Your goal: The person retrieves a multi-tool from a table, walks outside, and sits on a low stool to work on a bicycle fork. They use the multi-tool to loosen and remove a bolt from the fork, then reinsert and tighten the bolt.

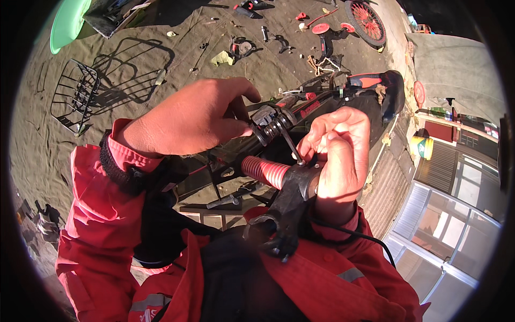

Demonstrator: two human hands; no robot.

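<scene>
My left hand (196, 115) is at the upper left of a folding multi-tool (272, 122) with several metal keys. Its index finger stretches out, and the thumb tip comes to the tool's near side. One hex key (291, 140) slants from the tool down to a bolt (301, 162) on a black forked bike part (289, 201). Beside that bolt, my right hand (343, 153) has its fingers curled in and the thumb pressed against them. What lies between them is hidden. A red ribbed sleeve (265, 170) runs into the black part. The bike frame (316, 104) lies beyond my hands.
A black wire basket (75, 96) stands on the brown ground cloth at left. Loose bike parts (241, 48) and a red-spoked wheel (367, 24) lie at the far side. A black saddle (393, 96) is at right. Glazed panels (440, 231) and a yellow bucket (422, 147) are farther right.
</scene>
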